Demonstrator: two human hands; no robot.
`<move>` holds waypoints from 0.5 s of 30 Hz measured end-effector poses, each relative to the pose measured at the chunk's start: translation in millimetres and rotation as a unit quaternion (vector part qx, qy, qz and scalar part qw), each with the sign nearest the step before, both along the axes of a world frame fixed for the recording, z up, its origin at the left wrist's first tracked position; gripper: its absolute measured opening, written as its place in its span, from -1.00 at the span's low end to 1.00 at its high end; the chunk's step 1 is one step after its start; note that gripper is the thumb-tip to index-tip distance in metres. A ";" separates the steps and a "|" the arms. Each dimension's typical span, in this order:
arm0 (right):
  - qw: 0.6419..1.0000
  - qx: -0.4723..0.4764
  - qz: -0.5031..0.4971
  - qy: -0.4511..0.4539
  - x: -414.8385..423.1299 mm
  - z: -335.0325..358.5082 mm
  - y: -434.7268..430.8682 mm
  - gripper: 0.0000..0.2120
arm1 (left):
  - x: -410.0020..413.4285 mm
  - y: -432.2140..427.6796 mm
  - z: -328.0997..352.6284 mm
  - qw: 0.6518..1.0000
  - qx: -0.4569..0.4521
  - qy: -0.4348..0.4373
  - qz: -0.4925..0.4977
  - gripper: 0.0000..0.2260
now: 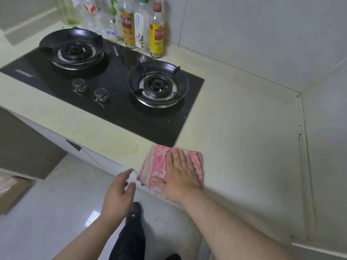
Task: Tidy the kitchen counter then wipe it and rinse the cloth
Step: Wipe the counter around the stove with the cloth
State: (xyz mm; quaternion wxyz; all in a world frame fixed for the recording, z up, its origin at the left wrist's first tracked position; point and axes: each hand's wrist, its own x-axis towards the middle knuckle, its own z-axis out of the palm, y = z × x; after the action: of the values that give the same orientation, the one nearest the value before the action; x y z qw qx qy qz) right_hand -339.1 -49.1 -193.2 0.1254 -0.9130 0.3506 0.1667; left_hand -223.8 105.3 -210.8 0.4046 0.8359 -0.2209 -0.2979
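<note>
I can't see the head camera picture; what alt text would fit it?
A right hand presses a folded pink cloth flat at the front edge of a cream counter, beside a black two-burner hob. The left hand hovers open off the edge.

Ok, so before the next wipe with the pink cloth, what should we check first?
1. Right hand flat on the pink cloth: ok.
2. Cloth folded into a pad, not bunched: ok.
3. Cloth fully on the counter: not ok, its near edge hangs over the front.
4. Left hand free, off the counter edge: ok.
5. Bottles standing back by the wall, out of the way: ok.
6. Cloth wet enough: cannot tell.
</note>
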 end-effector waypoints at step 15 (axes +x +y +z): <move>0.981 0.067 -0.094 -0.159 -103.6 17.9 -25.2 -0.32 | -43.2 -56.8 17.7 0.871 0.016 -0.247 -0.425 -0.39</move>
State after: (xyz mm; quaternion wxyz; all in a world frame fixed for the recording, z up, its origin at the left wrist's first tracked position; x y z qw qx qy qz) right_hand -442.8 -74.4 -175.2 0.2553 -0.8806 0.3982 0.0301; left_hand -267.1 48.5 -193.1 0.1579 0.7142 -0.6427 -0.2281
